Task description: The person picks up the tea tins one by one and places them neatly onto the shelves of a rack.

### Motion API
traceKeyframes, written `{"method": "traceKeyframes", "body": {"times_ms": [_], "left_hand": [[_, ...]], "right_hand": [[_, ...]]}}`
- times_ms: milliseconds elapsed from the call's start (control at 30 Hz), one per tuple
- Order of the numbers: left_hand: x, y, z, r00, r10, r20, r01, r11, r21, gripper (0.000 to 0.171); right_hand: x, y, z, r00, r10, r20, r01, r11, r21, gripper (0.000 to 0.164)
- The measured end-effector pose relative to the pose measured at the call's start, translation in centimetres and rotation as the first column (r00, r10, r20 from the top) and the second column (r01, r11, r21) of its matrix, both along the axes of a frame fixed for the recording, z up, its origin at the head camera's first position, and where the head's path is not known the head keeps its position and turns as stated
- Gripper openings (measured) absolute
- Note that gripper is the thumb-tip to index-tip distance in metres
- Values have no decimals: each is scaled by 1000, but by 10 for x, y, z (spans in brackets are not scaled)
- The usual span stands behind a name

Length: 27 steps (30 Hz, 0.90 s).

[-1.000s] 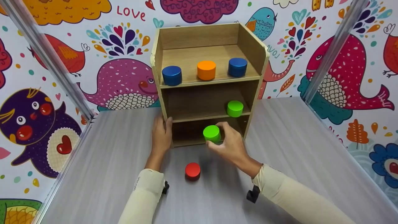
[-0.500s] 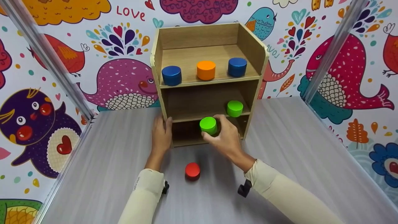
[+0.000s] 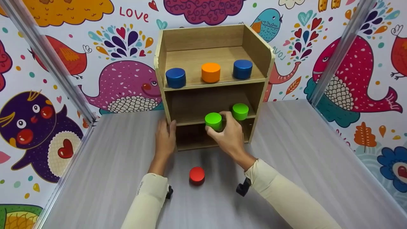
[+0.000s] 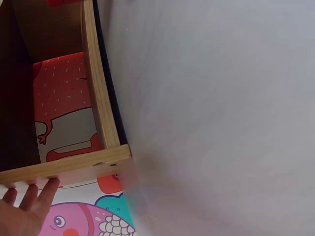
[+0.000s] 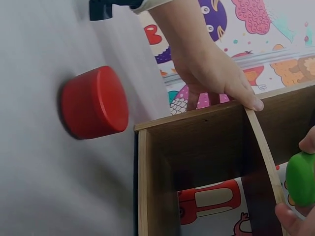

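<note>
My right hand (image 3: 231,136) pinches a green cylinder block (image 3: 213,121) between thumb and fingers, at the front of the middle shelf board. In the right wrist view this green block (image 5: 300,179) shows beside the board's edge. My left hand (image 3: 165,140) holds the left side panel of the small wooden shelf (image 3: 206,52). Its thumb lies on the front edge and its fingers (image 4: 47,194) press the outer side. Another green cylinder (image 3: 240,111) sits at the right of the middle level. On the table before the shelf stands a red cylinder (image 3: 197,176), also large in the right wrist view.
Along the shelf's top level stand a blue cylinder (image 3: 175,78) at left, an orange one (image 3: 210,72) in the middle and a second blue one (image 3: 242,69) at right. Printed wall panels (image 3: 127,38) enclose the grey table (image 3: 111,178) at back and sides.
The right hand has raised the green block from in front of the bottom level to the middle board's edge, shifting slightly left. The left hand has stayed on the side panel.
</note>
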<state>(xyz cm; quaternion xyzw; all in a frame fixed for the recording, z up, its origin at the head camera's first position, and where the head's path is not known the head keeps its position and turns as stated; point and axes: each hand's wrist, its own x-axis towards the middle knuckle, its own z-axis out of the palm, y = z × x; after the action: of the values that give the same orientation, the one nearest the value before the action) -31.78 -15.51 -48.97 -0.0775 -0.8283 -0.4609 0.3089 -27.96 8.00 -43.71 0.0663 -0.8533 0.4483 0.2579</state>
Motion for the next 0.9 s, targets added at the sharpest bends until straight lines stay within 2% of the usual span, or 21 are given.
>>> {"method": "traceKeyframes", "body": {"times_ms": [200, 400, 667, 900], "left_hand": [[0, 0, 1, 1000, -5, 20, 5, 1000, 4, 37], [0, -1, -1, 999, -6, 33, 6, 1000, 1, 37], [0, -2, 0, 998, -14, 56, 14, 1000, 0, 41], [-1, -1, 0, 999, -17, 35, 17, 1000, 5, 36]], "right_hand": [[-6, -6, 1, 999, -43, 33, 44, 998, -40, 58], [-10, -11, -1, 995, -91, 41, 92, 995, -29, 59], [-15, -13, -5, 992, -106, 67, 109, 993, -50, 60], [-20, -14, -4, 992, -112, 66, 115, 992, -50, 62]]}}
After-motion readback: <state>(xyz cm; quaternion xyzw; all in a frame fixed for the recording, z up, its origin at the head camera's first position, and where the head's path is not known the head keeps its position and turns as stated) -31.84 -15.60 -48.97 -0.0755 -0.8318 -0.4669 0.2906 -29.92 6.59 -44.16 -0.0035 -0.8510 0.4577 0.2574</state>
